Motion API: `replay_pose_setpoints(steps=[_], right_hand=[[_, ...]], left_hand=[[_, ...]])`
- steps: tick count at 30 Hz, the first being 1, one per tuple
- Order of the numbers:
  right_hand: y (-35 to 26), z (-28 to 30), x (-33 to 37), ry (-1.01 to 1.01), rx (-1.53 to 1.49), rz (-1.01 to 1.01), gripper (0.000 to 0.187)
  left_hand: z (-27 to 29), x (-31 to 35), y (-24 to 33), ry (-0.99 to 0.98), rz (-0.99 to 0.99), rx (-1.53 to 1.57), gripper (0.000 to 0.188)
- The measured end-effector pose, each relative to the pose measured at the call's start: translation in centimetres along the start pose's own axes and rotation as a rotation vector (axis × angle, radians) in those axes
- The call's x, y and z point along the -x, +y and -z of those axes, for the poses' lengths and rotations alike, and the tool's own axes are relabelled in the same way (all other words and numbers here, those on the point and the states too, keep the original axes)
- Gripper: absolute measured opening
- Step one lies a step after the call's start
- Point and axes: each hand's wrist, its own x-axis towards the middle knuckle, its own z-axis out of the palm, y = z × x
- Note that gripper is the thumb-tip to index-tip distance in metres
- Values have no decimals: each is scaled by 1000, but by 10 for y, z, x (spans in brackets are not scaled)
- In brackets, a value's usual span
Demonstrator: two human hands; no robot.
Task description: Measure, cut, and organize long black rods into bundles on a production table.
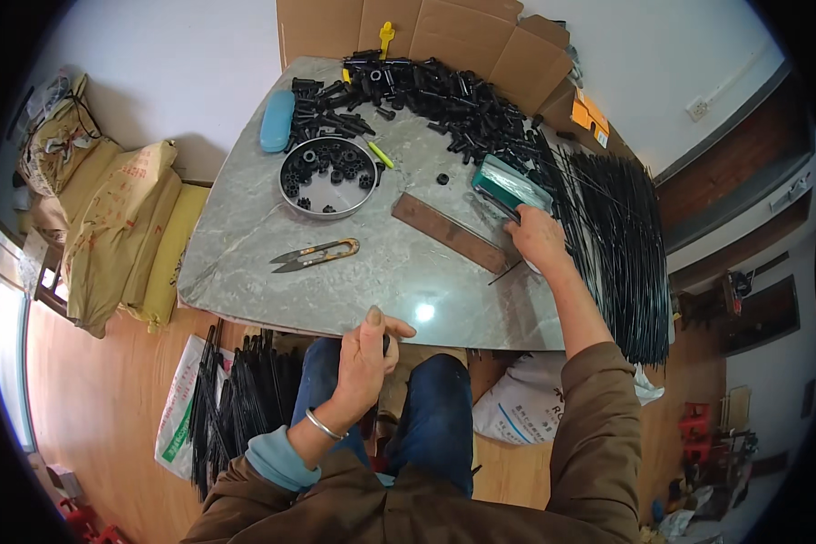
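My left hand [363, 363] is above my lap at the table's near edge. Its fingers are curled around a small black part, mostly hidden, with the thumb pointing up. My right hand [539, 240] reaches over the table's right side, fingers bent together at the near end of a green box [510, 184] with clear plastic on it. Something dark shows at those fingertips; I cannot make out what. Beside that hand lies a flat brown metal bar [451, 234], with a thin dark rod at its near end.
A round tin [328, 216] holds several black rings. Thread snips [315, 256], a blue case [277, 121] and a yellow-green pen [381, 155] lie nearby. Black parts [453, 98] are heaped along the back against cardboard [462, 36]. Long black rods [616, 236] cover the right edge.
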Motion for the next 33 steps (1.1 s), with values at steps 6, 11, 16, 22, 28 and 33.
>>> replay_pose_setpoints(steps=[6, 11, 16, 22, 28, 33], right_hand=[[-4, 2, -20, -168, 125, 13, 32], [-13, 8, -16, -170, 191, 52, 30], [6, 10, -12, -80, 89, 43, 30], [5, 13, -2, -106, 105, 29, 31], [7, 6, -10, -156, 135, 104, 37], [6, 6, -14, -222, 189, 172, 31]], left_hand=[[3, -1, 3, -37, -2, -39, 61], [4, -1, 3, -38, -27, -29, 61], [3, 0, 2, -48, 14, 3, 62], [3, 3, 2, -40, 23, 38, 63], [1, 1, 4, -28, 41, 47, 62], [1, 1, 4, -26, 16, 48, 60]])
